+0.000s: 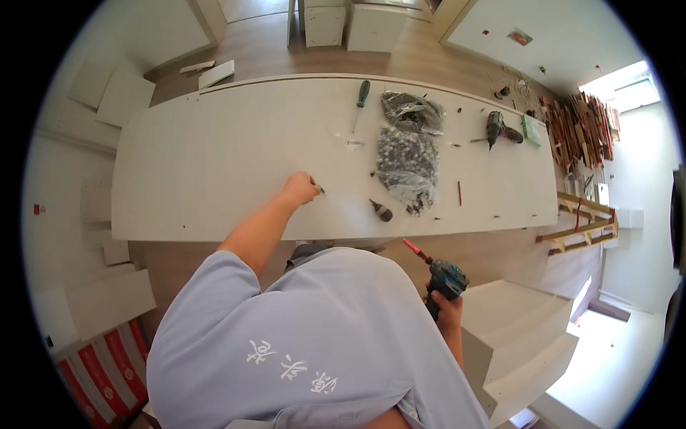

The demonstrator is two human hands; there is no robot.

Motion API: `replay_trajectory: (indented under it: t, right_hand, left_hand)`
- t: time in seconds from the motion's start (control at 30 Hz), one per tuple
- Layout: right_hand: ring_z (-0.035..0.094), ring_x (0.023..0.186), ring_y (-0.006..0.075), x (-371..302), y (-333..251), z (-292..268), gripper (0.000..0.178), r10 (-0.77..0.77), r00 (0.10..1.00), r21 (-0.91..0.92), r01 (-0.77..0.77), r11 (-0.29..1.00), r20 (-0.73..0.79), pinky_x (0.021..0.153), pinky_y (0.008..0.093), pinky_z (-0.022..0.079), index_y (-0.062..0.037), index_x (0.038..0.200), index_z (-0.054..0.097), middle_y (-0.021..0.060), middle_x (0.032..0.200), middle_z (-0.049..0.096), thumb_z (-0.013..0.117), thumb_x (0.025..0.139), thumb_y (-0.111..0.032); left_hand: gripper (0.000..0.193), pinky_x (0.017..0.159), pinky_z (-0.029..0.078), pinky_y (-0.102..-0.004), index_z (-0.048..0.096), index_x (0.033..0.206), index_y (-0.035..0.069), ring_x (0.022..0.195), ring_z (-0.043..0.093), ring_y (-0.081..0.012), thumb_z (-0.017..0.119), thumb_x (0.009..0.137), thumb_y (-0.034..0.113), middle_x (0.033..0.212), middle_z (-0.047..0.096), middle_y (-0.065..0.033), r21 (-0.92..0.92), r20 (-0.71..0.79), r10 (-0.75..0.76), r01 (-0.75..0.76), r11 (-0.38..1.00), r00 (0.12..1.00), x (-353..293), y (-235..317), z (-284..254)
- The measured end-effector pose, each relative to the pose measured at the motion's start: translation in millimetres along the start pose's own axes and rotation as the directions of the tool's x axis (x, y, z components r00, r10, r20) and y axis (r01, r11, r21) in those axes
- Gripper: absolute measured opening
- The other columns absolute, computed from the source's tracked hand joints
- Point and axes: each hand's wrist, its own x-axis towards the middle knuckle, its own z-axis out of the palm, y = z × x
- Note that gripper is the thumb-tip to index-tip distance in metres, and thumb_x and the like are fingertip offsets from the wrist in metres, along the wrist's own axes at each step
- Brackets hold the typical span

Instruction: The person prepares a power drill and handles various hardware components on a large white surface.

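My left hand [300, 189] is closed in a pinch low over the long white panel [236, 157]. A small dark piece [321, 189], like a screw or connecting bolt, sticks out from its fingertips; its exact kind is too small to tell. Off the panel's near edge, my right hand [447, 306] grips a cordless drill [447, 279]. The drill carries a long red-tipped bit [413, 248] pointing up and left toward the panel. To the right of my left hand lie a short stubby screwdriver [381, 210] and a clear plastic bag of fittings [407, 161].
A long-handled screwdriver [361, 104] lies toward the panel's far edge. A second power drill [500, 130] and a thin red-brown rod [459, 193] rest on its right part. Wooden trestle [586, 225] stands right; white boards [522, 322] stand behind my right arm. Red-and-white boxes [107, 372] sit lower left.
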Motion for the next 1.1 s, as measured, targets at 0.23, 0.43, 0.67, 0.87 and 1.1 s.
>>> replay_trajectory:
  t: [0.23, 0.43, 0.67, 0.87, 1.1]
  right_hand:
    - [0.071, 0.088, 0.0217, -26, 20, 109, 0.038, -0.007, 0.999, -0.025, 0.009, 1.000, 0.053, 0.077, 0.0354, 0.059, 0.0019, 0.116, 0.068, 0.0122, 0.102, 0.074, 0.077, 0.080, 0.000]
    - [0.071, 0.084, 0.0212, -61, 34, 127, 0.041, 0.040, 0.998, -0.079, -0.043, 0.996, -0.050, 0.076, 0.0355, 0.059, 0.0018, 0.117, 0.068, 0.0117, 0.101, 0.074, 0.078, 0.077, 0.002]
    - [0.070, 0.092, 0.0232, -69, 47, 139, 0.042, 0.017, 0.996, -0.026, -0.019, 0.999, -0.086, 0.078, 0.0363, 0.059, 0.0019, 0.119, 0.065, 0.0131, 0.104, 0.073, 0.077, 0.079, 0.002]
    - [0.070, 0.090, 0.0228, -45, 40, 168, 0.041, -0.072, 0.995, -0.054, 0.068, 0.996, -0.064, 0.078, 0.0361, 0.059, 0.0013, 0.117, 0.067, 0.0138, 0.103, 0.073, 0.079, 0.079, -0.003]
    - [0.071, 0.092, 0.0232, -28, 36, 185, 0.044, -0.053, 0.995, -0.070, 0.059, 0.996, 0.089, 0.077, 0.0362, 0.061, 0.0010, 0.122, 0.065, 0.0154, 0.106, 0.073, 0.078, 0.079, -0.001]
  left_hand:
    - [0.021, 0.087, 0.055, -0.0428, 0.074, 0.105, 0.008, 0.096, 0.069, -0.0327, 0.071, 0.089, 0.020, 0.103, 0.073, -0.0132, 0.043, -0.042, 0.362, -0.360, 0.932, 0.931, 3, -17, -27]
    - [0.014, 0.088, 0.053, -0.0421, 0.073, 0.103, 0.010, 0.101, 0.067, -0.0297, 0.068, 0.091, 0.016, 0.109, 0.067, -0.0078, 0.273, 0.173, 0.599, -0.622, 0.734, 0.782, 35, 5, -9]
    - [0.012, 0.086, 0.053, -0.0445, 0.063, 0.104, 0.009, 0.100, 0.065, -0.0322, 0.064, 0.095, 0.017, 0.108, 0.063, -0.0085, 0.430, 0.304, 0.669, -0.724, 0.539, 0.678, 38, -2, 0]
    - [0.009, 0.081, 0.052, -0.0439, 0.061, 0.102, 0.009, 0.096, 0.065, -0.0326, 0.063, 0.096, 0.015, 0.107, 0.063, -0.0090, 0.116, 0.278, 0.725, -0.771, 0.627, 0.631, -40, -4, -41]
    - [0.009, 0.077, 0.053, -0.0420, 0.060, 0.101, 0.009, 0.090, 0.065, -0.0304, 0.064, 0.097, 0.016, 0.103, 0.063, -0.0073, 0.122, 0.256, 0.785, -0.824, 0.553, 0.564, -97, 5, -80]
